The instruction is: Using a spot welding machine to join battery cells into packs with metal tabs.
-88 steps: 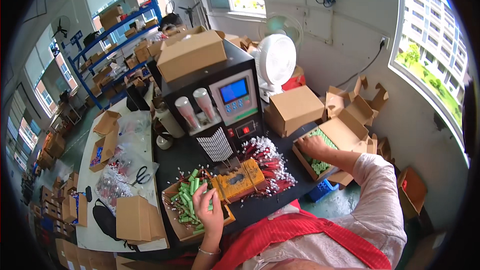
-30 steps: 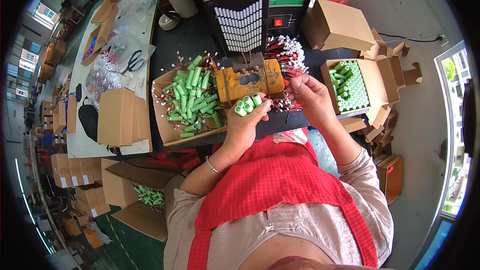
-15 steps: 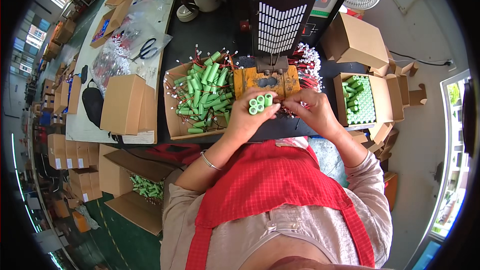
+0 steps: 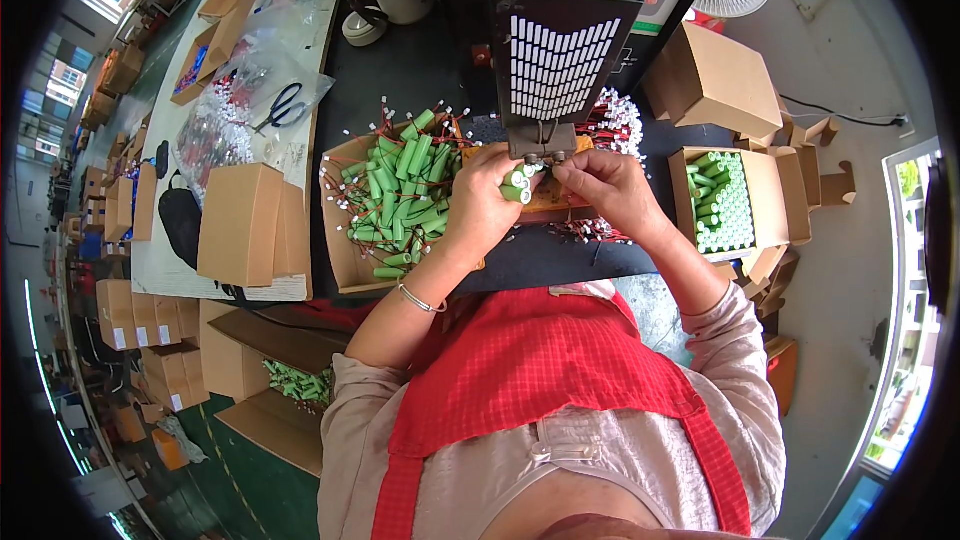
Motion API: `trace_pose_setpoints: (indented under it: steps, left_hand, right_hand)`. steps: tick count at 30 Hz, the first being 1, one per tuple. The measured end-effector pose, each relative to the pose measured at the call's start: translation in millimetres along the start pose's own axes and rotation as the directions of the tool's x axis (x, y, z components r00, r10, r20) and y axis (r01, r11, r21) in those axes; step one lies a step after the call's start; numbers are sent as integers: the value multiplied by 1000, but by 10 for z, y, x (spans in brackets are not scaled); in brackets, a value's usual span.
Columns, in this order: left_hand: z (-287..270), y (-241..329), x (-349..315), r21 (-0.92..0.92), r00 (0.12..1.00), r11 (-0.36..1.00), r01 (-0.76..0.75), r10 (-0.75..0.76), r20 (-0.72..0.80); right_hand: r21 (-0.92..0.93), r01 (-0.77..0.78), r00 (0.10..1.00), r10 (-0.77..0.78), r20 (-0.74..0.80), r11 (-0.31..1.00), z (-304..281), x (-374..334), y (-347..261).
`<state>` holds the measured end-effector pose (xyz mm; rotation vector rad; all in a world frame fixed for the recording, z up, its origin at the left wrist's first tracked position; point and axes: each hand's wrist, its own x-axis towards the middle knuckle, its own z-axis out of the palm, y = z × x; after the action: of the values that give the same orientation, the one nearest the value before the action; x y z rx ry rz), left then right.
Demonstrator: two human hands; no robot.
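My left hand (image 4: 482,202) is closed around a few green cylindrical battery cells (image 4: 517,190), their pale ends turned toward me. The cells are right below the two electrode tips of a spot welder (image 4: 558,70), in front of a worn yellow-orange block (image 4: 548,208). Beside them, my right hand (image 4: 612,190) has its thumb and forefinger pinched at the electrode tips. Whatever lies between those fingertips is too small to make out. The hands mostly cover the block.
A cardboard box of green cells with red-black leads (image 4: 400,190) stands left of my hands. Red wires with white connectors (image 4: 615,130) lie behind my right hand. Further right stands a carton of bare green cells (image 4: 725,205). Scissors (image 4: 282,108) lie on the white table.
Both hands have moved forward and up, bringing the cells from in front of the block to beneath the electrode tips. The view has shifted slightly.
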<state>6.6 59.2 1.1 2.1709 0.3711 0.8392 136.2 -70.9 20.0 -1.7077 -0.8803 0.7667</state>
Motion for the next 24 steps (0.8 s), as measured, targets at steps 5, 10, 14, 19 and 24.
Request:
trace_pose_setpoints:
  steps: [5,10,14,19,24]
  left_hand:
    - [-1,20,11,42,999,999,-13,14,-39]
    - [-125,159,2,261,997,965,17,-37,72]
    - [-164,209,-94,-117,953,952,284,-267,144]
    - [-313,184,-149,-650,779,439,620,-444,443]
    - [-302,53,-158,-705,789,392,591,-464,403]
  right_hand:
    - [9,-19,994,17,104,1000,-34,18,-98]
    - [-58,-43,941,60,333,997,-232,-108,-156]
    - [-130,105,928,-50,368,986,-266,-208,-149]
    - [-197,142,961,-88,261,970,-218,-313,-132]
    - [-333,449,868,-493,-54,829,-51,-337,34]
